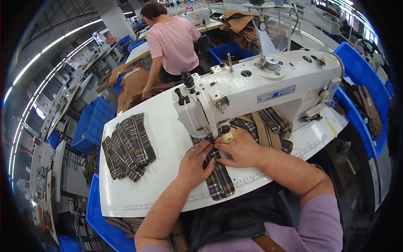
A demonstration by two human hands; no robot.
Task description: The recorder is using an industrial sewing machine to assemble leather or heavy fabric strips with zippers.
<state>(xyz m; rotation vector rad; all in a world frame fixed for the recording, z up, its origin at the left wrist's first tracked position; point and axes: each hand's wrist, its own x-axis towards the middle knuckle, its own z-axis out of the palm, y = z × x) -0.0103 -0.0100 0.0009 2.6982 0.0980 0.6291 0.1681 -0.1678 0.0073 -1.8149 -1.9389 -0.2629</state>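
Observation:
A dark plaid fabric strip [220, 180] lies under the needle area of a white sewing machine [252, 80], its near end reaching toward the table's front edge. My left hand [196, 163] presses on the strip's left side, fingertips close to the presser foot and thumb apart on the cloth. From the right, my right hand [240, 149] bears on the same strip, fingers bent near the needle. A small cream-coloured piece [228, 137] shows at its fingers; I cannot tell what it is. The fingertips and the stitching point are partly hidden.
Several plaid pieces [129, 147] are stacked on the white table [168, 126] at left. More plaid and tan pieces [268, 130] lie under the machine arm. Blue bins [380, 105] flank the table. A person in a pink shirt [174, 44] stands beyond, by brown cloth [136, 86].

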